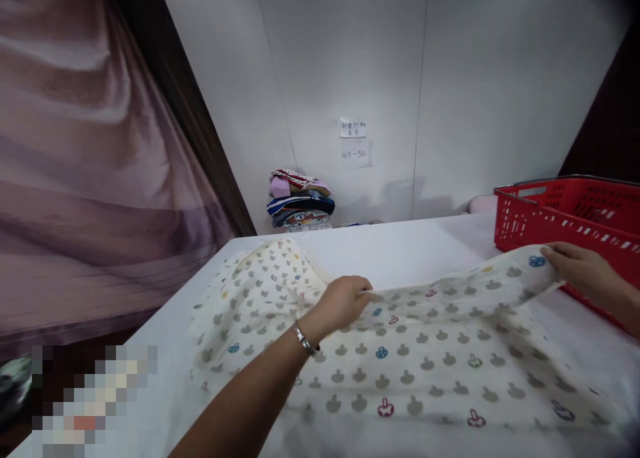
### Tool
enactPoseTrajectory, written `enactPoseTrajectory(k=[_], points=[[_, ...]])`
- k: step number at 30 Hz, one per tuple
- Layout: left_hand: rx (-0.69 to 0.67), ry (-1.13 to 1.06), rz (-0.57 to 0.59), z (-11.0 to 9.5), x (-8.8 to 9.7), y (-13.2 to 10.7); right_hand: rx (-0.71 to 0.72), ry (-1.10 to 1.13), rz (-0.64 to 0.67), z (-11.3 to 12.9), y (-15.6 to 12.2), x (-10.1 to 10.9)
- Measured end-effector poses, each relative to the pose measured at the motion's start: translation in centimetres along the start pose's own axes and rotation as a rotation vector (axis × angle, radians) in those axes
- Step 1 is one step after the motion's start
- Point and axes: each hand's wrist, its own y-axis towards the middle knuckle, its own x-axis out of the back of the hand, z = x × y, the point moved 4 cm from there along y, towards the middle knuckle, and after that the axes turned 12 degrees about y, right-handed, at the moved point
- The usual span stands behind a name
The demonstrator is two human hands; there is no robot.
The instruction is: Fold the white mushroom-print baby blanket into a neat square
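A cream cloth (360, 378) printed with grey, blue and red mushroom shapes is spread over the white table. My left hand (345, 301), with a silver bracelet at the wrist, pinches its far edge near the middle. At the cloth's right end, my right hand (575, 261) grips a corner and holds it up off the table. Between the two hands the far edge is stretched and raised. The left part of the cloth lies in loose, rumpled folds.
On the right stands a red plastic basket (520, 221) with a metal handle, close to my right hand. Folded clothes (300, 201) are stacked beyond the far edge of the white table (415, 251). Paper labels (353, 128) hang on the wall. A pinkish curtain (90, 178) hangs at left.
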Motion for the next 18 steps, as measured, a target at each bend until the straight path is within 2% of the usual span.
enactPoseTrajectory(k=[2,4,8,10,12,15,18], points=[[-0.053,0.018,0.02,-2.3,-0.6,-0.3,0.04,-0.016,0.117,0.7,-1.0,-1.7],[-0.086,0.061,0.053,-4.5,-1.6,-0.5,0.111,0.006,0.29,2.5,-3.6,-4.3],[-0.106,0.134,0.077,-7.0,-4.1,-0.4,0.266,0.122,0.753,7.4,-11.9,-10.1],[-0.106,0.121,0.047,-7.4,-5.0,-0.3,0.295,0.225,0.891,9.2,-15.4,-12.2],[-0.096,0.103,0.039,-7.4,-5.8,-0.5,0.255,0.336,0.999,10.0,-17.5,-13.8],[-0.088,0.091,0.082,-7.0,-6.8,-0.8,0.161,0.455,1.1,10.0,-18.6,-15.3],[-0.113,0.046,0.102,-6.4,-7.4,-1.2,0.133,0.409,1.156,9.0,-18.8,-15.8]])
